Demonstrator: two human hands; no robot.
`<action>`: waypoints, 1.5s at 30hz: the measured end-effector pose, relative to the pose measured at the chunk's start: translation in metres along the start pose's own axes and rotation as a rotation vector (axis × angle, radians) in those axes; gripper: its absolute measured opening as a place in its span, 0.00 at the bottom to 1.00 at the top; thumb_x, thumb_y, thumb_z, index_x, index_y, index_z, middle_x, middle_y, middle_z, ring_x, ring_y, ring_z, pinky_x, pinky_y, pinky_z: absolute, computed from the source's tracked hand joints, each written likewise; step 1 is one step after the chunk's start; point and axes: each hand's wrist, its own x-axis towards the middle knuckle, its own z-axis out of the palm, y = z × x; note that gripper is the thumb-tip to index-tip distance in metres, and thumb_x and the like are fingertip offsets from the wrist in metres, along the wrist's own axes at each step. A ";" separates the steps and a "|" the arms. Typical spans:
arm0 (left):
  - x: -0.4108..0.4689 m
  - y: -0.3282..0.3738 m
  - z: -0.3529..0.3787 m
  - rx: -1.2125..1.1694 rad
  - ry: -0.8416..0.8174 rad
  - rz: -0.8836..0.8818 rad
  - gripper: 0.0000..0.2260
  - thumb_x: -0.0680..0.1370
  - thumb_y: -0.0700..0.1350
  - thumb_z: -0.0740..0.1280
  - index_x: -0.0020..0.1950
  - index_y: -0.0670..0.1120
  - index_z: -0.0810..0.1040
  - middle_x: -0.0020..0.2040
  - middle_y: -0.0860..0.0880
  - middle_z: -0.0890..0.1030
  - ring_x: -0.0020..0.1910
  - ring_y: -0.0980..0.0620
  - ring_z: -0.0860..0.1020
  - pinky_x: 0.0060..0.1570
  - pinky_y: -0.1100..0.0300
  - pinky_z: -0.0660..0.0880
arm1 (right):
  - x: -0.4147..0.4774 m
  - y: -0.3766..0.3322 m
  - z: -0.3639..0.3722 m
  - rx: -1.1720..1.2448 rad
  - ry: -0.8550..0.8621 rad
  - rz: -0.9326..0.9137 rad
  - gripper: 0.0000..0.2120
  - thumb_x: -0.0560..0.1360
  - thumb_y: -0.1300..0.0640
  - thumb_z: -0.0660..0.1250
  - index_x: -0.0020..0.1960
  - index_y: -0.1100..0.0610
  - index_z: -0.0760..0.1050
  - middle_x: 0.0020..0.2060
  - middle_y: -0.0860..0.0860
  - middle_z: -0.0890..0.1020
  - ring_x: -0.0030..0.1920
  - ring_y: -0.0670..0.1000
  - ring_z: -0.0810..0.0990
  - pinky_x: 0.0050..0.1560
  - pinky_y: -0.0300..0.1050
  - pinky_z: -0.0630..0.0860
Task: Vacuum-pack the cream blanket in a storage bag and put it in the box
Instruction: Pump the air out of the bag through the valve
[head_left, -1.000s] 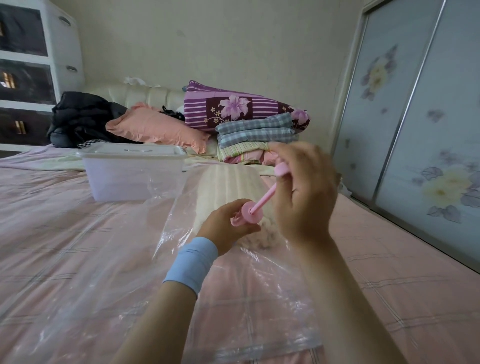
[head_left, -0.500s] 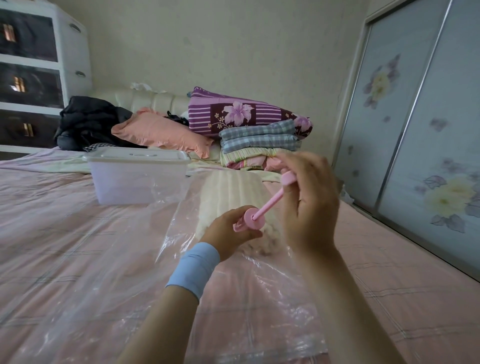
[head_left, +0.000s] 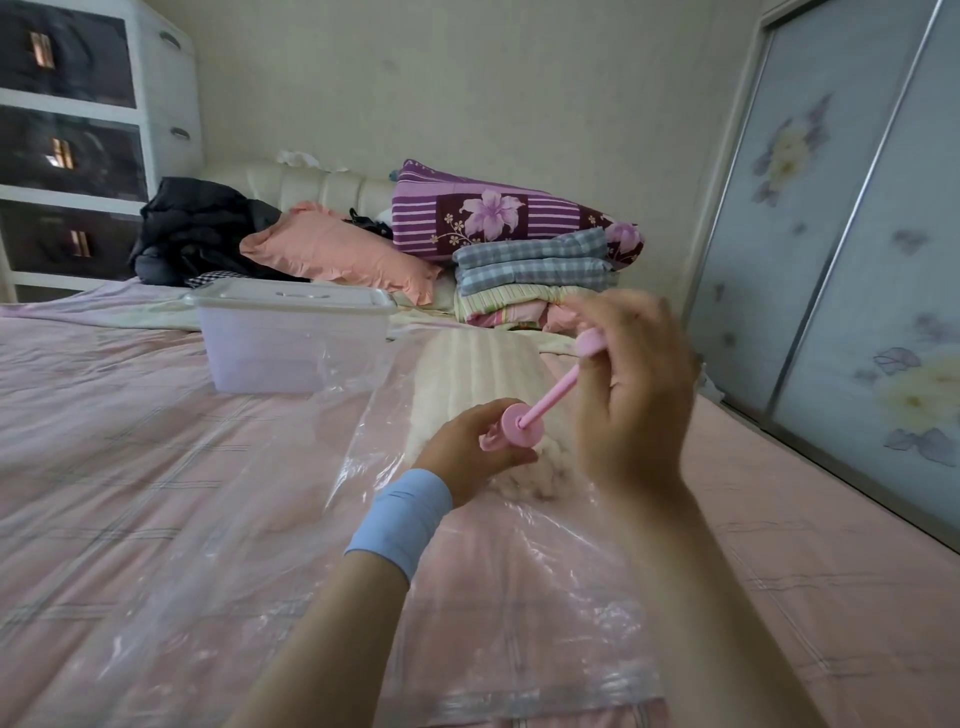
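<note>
Cream blanket (head_left: 462, 374), folded into a ribbed bundle, lies inside the clear plastic storage bag (head_left: 519, 597), which is spread flat on the pink checked bed (head_left: 130, 467) with its sealed strip nearest the person. Both hands are raised just above the bag, over the near end of the blanket. The left hand (head_left: 467, 452), with a pale blue wristband (head_left: 400, 519) behind it, is curled round the barrel of a small pink hand pump (head_left: 519, 423); only the pump's round cap shows past the fingers. From that cap a thin pink plunger rod (head_left: 553, 392) slants up and to the right, and the right hand (head_left: 634, 395) grips its handle end with bent fingers. Whether the pump's lower end touches the bag I cannot tell; the left hand hides it.

Beyond the bag, to the left, a translucent plastic box (head_left: 291, 348) stands on the bed with its lid (head_left: 291, 299) on. Behind it lie a peach pillow (head_left: 332, 249), a purple flowered quilt (head_left: 493, 218) on a stack of folded bedding (head_left: 535, 260), and a black jacket (head_left: 192, 228). A white drawer unit (head_left: 78, 130) stands far left; sliding wardrobe doors (head_left: 857, 234) run along the right.
</note>
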 end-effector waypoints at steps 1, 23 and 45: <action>-0.001 0.001 0.001 -0.011 -0.005 -0.002 0.18 0.67 0.53 0.77 0.54 0.66 0.78 0.53 0.57 0.82 0.56 0.54 0.78 0.62 0.50 0.74 | -0.014 0.004 0.007 -0.008 -0.092 0.044 0.15 0.79 0.62 0.59 0.59 0.59 0.82 0.51 0.53 0.80 0.52 0.53 0.78 0.48 0.42 0.75; -0.007 0.006 0.005 -0.027 0.005 0.001 0.14 0.63 0.57 0.69 0.48 0.62 0.78 0.47 0.54 0.82 0.50 0.50 0.81 0.56 0.49 0.77 | -0.051 0.015 0.026 -0.003 -0.507 0.199 0.19 0.77 0.51 0.54 0.57 0.52 0.82 0.52 0.48 0.81 0.51 0.52 0.79 0.51 0.58 0.76; -0.001 -0.007 0.000 -0.010 -0.007 0.017 0.20 0.68 0.51 0.78 0.57 0.63 0.78 0.52 0.59 0.82 0.55 0.54 0.78 0.61 0.50 0.75 | -0.001 -0.010 0.003 0.013 0.072 0.008 0.13 0.80 0.63 0.60 0.56 0.61 0.82 0.52 0.56 0.81 0.51 0.54 0.79 0.48 0.42 0.77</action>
